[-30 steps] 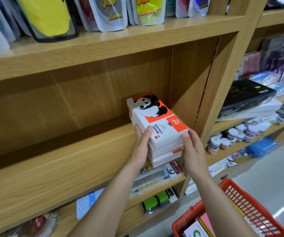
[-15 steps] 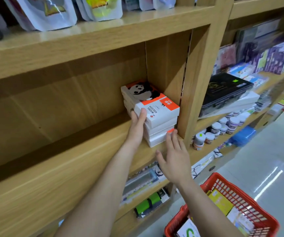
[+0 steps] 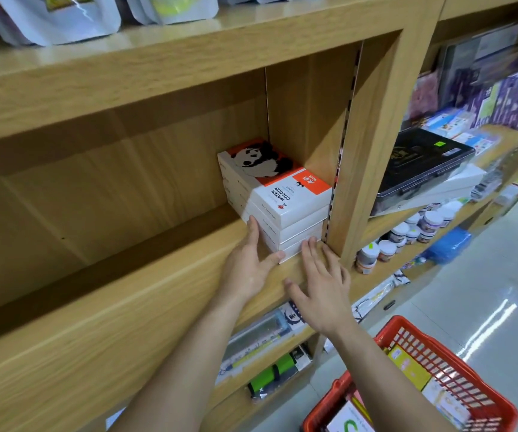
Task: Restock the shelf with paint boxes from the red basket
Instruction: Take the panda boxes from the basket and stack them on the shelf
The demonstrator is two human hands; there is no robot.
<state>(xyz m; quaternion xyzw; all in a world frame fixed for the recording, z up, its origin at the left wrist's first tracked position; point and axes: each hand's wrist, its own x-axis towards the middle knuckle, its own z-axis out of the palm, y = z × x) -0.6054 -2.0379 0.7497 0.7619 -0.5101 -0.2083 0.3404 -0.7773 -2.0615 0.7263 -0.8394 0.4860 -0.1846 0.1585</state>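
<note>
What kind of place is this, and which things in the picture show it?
Most likely a stationery or art-supply shop. A stack of water colour boxes stands on a wooden shelf, small jars fill the neighbouring shelf, and a red shopping basket holds more goods.

The red basket (image 3: 469,375) at the lower right is cut by the bottom edge. The pouches (image 3: 64,17) at the top left are cut by the upper edge. The purple packs (image 3: 513,98) at the upper right are blurred. The small print on the top paint box (image 3: 282,188) is unreadable.
</note>
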